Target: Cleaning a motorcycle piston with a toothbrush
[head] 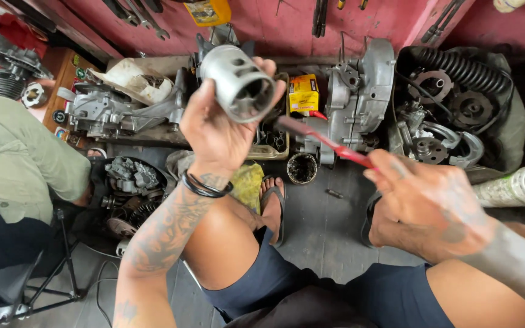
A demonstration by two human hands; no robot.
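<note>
Grey metal cylinder sleeve with side ports (pixel 238 82), held up at chest height in left hand (pixel 217 130), bore turned toward the camera, fingers (pixel 268 67) wrapped round its outer wall. Red-handled brush or tool (pixel 326 141) pinched in right hand (pixel 432 203), tip aimed at the bore, apparently just short of it. Judged mid-cleaning: bore dark inside, result unreadable. Tool tip blurred; right fingers smeared by motion, grip only roughly legible. Small dark round tin (pixel 302 168) on floor below. Grey engine casing (pixel 360 91) behind, partly hidden.
</note>
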